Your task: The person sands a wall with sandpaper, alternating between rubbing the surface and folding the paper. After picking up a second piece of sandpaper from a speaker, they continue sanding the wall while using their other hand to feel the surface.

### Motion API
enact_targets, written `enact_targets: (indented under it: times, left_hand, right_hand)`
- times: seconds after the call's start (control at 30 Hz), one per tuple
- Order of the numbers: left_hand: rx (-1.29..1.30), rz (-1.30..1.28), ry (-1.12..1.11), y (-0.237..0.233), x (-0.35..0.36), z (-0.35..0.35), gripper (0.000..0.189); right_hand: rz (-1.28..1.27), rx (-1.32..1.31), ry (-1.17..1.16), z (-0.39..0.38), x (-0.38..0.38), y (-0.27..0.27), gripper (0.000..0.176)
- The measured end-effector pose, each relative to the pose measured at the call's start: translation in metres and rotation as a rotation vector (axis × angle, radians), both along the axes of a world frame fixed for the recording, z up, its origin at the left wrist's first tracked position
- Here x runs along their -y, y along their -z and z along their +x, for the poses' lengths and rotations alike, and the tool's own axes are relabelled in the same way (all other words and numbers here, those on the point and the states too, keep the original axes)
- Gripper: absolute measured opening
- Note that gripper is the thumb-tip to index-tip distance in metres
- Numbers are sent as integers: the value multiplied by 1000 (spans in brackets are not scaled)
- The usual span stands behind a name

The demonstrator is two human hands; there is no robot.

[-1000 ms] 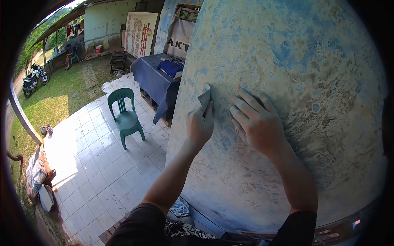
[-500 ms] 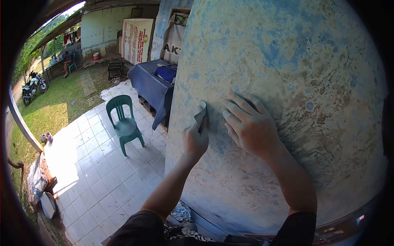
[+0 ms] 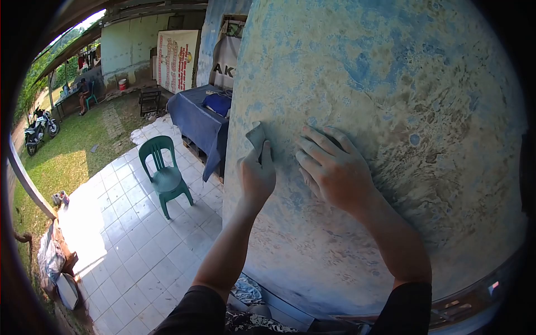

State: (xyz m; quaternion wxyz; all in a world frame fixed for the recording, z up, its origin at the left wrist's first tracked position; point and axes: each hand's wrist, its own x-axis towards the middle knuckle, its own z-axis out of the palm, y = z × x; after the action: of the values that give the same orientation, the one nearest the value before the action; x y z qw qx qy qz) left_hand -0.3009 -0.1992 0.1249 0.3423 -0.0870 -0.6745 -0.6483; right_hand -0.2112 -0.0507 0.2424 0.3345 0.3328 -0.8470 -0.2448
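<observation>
A weathered wall (image 3: 312, 67) with patchy blue and pale paint fills the right side of the view. My left hand (image 3: 258, 178) is closed on a folded grey piece of sandpaper (image 3: 256, 135), pinched between thumb and fingers near the wall's left edge. The sandpaper's upper end sticks out above the fingers. Against the wall to its right lies my right hand (image 3: 338, 173), open, with its fingers stretched out over the surface. Whether anything is under the right palm is hidden. Right of this hand the surface is rough, with brownish patches and a small round pale spot (image 3: 414, 140).
Left of the wall, a green plastic chair (image 3: 167, 180) stands on white floor tiles (image 3: 134, 245). Behind it is a table with a dark blue cover (image 3: 192, 114). Farther off are a motorcycle (image 3: 41, 131), a seated person (image 3: 84, 97) and a banner (image 3: 176, 61).
My left hand has shifted slightly left and up, and the sandpaper now shows more of its flat face. The right hand stays on about the same wall patch. The view has turned slightly right.
</observation>
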Motion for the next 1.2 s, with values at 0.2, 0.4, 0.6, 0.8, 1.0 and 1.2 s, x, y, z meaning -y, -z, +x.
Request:
enact_targets:
  times: [0.2, 0.4, 0.6, 0.8, 1.0, 1.2]
  left_hand:
    - [-346, -152, -108, 57, -20, 10, 30]
    - [-112, -168, -49, 9, 17, -18, 27]
    - [-213, -245, 10, 33, -26, 15, 52]
    - [-423, -324, 52, 37, -41, 23, 70]
    - [-309, -483, -80, 51, -33, 40, 67]
    - [-509, -393, -43, 47, -45, 17, 64]
  right_hand:
    - [-37, 10, -6, 1, 3, 0, 24]
    - [-17, 58, -30, -1, 2, 9, 25]
    - [-203, 37, -125, 2, 12, 9, 44]
    - [-195, 119, -112, 5, 7, 11, 48]
    - [-152, 59, -97, -4, -3, 17, 47]
    - [-134, 4, -74, -4, 3, 15, 56]
